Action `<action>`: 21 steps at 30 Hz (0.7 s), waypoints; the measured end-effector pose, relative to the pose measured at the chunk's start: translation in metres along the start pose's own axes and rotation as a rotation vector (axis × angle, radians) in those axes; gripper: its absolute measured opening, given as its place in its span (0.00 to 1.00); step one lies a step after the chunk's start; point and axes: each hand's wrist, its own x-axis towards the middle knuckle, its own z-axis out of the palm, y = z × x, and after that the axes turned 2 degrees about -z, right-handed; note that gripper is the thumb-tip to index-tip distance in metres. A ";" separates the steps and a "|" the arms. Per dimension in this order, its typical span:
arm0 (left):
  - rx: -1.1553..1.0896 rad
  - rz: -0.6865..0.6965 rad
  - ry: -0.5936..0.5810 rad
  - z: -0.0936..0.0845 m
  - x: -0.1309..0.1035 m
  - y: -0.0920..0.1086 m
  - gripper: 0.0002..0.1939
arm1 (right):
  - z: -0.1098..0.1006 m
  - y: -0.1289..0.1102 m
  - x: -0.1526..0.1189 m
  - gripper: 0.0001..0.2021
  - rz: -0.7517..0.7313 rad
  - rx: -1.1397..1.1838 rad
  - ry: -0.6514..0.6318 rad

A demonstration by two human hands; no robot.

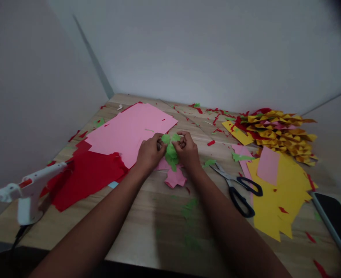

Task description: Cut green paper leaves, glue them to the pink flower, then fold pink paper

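Between my two hands is a green paper cutout (172,152) with rounded lobes. My left hand (152,151) pinches its upper left lobe, while my right hand (188,150) grips the lobe on the right. Both sets of fingers are closed on the paper. Just below the green cutout, a pink paper cutout (175,178) with several petal-like points lies on the table, partly covered by it. Scissors (231,181) with dark handles rest to the right of my right forearm, blades partly apart.
Pink sheets (135,127) and red paper (86,177) lie at left, near a white glue gun (33,189). At right are yellow sheets (271,204), a folded yellow paper piece (280,133) and a phone (332,220). Scraps litter the wooden table (135,227), backed by a wall.
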 end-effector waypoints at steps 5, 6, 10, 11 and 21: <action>0.052 0.149 0.221 -0.004 -0.003 0.001 0.22 | 0.001 0.000 -0.001 0.17 0.027 -0.043 0.042; 0.053 0.185 0.249 -0.008 -0.004 0.005 0.20 | 0.000 -0.001 -0.001 0.17 0.017 -0.045 0.068; -0.067 0.273 0.276 -0.040 -0.023 0.041 0.08 | -0.005 -0.006 -0.006 0.16 -0.085 -0.115 0.189; -0.116 0.286 0.256 -0.052 -0.034 0.053 0.10 | -0.007 -0.007 -0.008 0.15 -0.118 -0.146 0.205; 0.042 -0.156 0.529 -0.164 -0.225 0.028 0.07 | -0.036 -0.018 -0.017 0.11 -0.243 -0.102 0.183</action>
